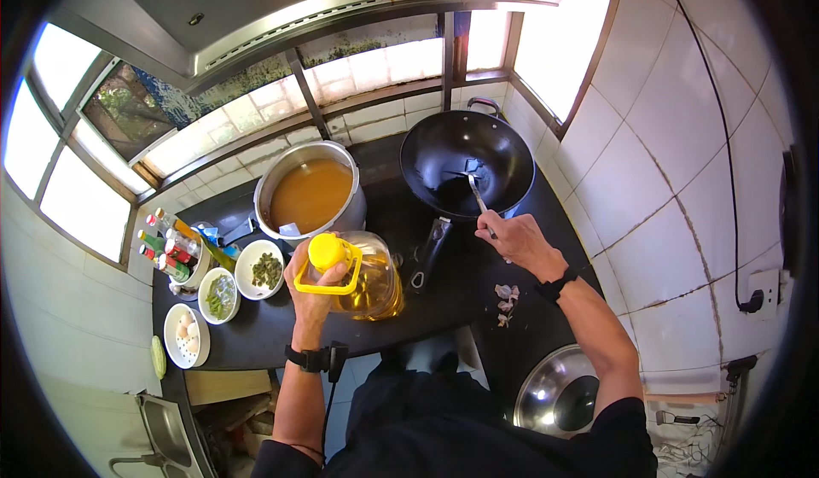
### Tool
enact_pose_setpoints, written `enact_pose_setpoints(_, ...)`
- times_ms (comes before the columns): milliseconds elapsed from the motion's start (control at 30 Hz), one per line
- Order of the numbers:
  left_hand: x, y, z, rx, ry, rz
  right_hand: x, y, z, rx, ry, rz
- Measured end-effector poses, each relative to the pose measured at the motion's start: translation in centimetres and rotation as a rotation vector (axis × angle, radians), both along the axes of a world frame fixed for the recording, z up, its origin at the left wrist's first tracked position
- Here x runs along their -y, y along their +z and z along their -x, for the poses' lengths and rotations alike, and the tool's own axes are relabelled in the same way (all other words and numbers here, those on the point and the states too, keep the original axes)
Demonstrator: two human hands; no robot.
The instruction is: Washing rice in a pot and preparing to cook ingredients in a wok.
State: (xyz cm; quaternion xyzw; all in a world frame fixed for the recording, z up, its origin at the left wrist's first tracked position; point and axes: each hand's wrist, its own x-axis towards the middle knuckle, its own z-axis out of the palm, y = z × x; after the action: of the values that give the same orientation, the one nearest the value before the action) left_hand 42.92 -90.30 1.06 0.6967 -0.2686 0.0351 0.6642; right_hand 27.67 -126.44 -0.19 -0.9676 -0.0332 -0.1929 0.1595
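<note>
My left hand grips the yellow handle of a large clear plastic jug of golden cooking oil, with its yellow cap on top. The jug is at the counter's front, just before a big metal pot of brown liquid. My right hand is closed around the handle of a metal spatula or ladle. Its head reaches down into a black wok and looks to touch the dark, shiny bottom. The wok's long black handle points back towards me, between my two hands.
On the left stand white bowls with eggs, cut green vegetables and dark green pieces, beside several bottles. Garlic skins or scraps lie on the dark counter. A metal lid rests at lower right. A range hood hangs overhead.
</note>
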Motion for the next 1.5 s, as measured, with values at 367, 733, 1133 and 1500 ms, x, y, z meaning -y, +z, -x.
enact_pose_setpoints(367,-1.1,-0.3,-0.3,-0.036,-0.062,-0.001,1.3,4.5,-1.8,0.177,-0.634,-0.94)
enact_pose_setpoints(733,-1.3,-1.1,-1.4,0.133,-0.091,-0.101,4.9,3.6,-2.2,0.417,-0.788,-1.169)
enact_pose_setpoints(1133,-0.6,0.3,-0.3,0.054,0.008,-0.062,9.4,-5.5,-6.9,0.415,-0.692,-1.65)
enact_pose_setpoints(1500,-0.8,0.3,-0.4,0.092,0.015,-0.055,6.4,4.7,-16.1,0.419,-0.27,-1.55)
